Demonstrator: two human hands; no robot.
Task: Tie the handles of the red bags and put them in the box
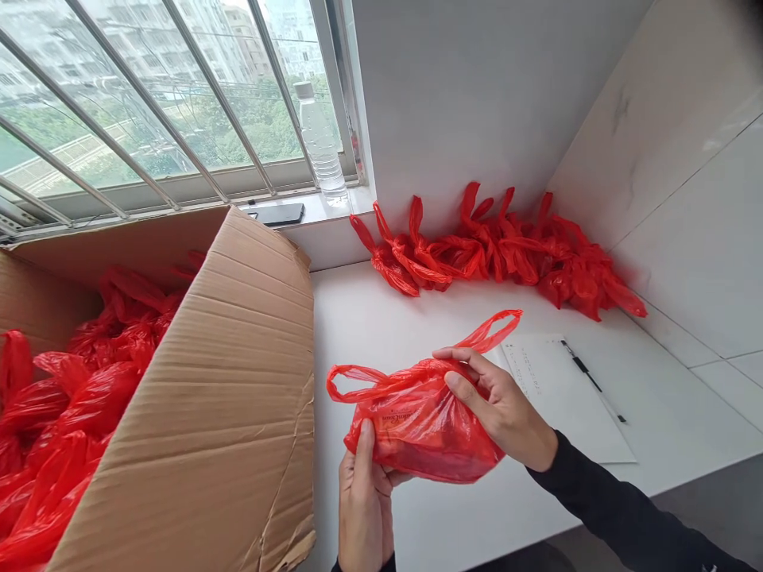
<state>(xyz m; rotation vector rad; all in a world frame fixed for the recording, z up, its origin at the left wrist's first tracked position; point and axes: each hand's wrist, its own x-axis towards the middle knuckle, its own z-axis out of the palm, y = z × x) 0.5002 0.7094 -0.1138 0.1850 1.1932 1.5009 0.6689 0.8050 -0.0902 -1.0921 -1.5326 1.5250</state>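
A red plastic bag [426, 425] with two loop handles is held up over the white table, in the middle of the head view. Dark printing shows through its thin film, so something lies inside, though its kind is hidden. My left hand [365, 492] grips the bag's lower left side, thumb on the front and fingers behind. My right hand [497, 405] pinches the film at the upper right, just below one handle. That handle sticks out to the right above the hand; the other loops out to the left.
On the left stands a cardboard box [238, 357] full of red bags [107, 373]. More tied red bags [494, 254] line the back wall. Paper [572, 421] and a pen [587, 373] lie right. A bottle [322, 151] and a phone [280, 214] rest on the windowsill.
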